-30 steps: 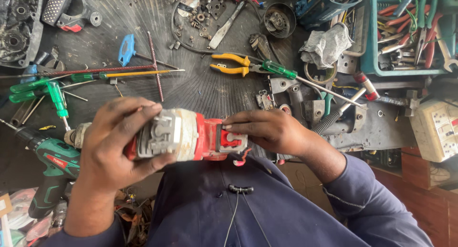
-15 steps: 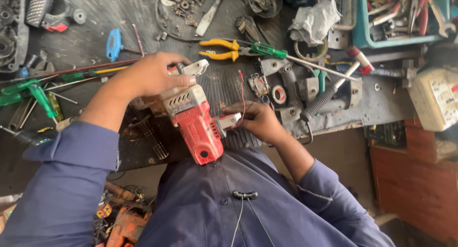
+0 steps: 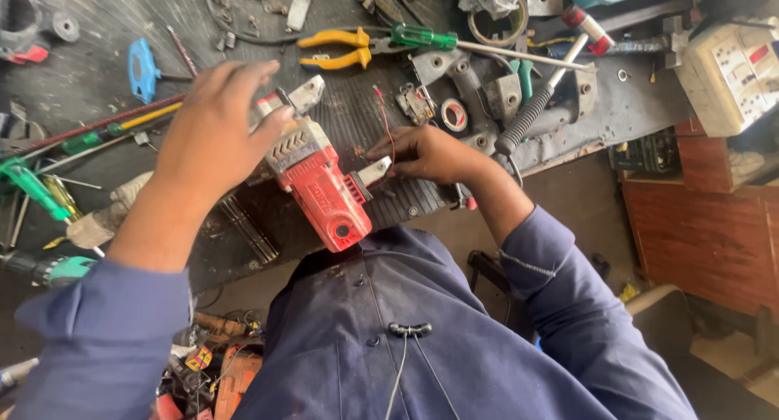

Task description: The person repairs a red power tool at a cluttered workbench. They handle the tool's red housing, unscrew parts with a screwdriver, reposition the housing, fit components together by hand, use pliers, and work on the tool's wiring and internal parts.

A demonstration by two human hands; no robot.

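My left hand (image 3: 213,136) lies over the front end of the red and grey power tool (image 3: 320,189), palm down, fingers curled loosely over its grey head; I press on it more than I clasp it. The tool lies tilted on the worktop (image 3: 97,87), its red rear end pointing back toward my chest, just beneath and to the right of that hand. My right hand (image 3: 426,154) rests at the tool's right flank, fingers closed around a small grey part that juts from the side of the housing, with a thin red wire (image 3: 385,121) rising just above my knuckles. Both hands are near each other, the tool's body between them.

Beyond my right hand lie a roll of tape (image 3: 454,115) and a hammer with a ribbed black grip (image 3: 535,107). Farther up are yellow-handled pliers (image 3: 337,48) and a green-handled screwdriver (image 3: 423,37). Off to my left, a blue tool (image 3: 143,68) lies well apart.
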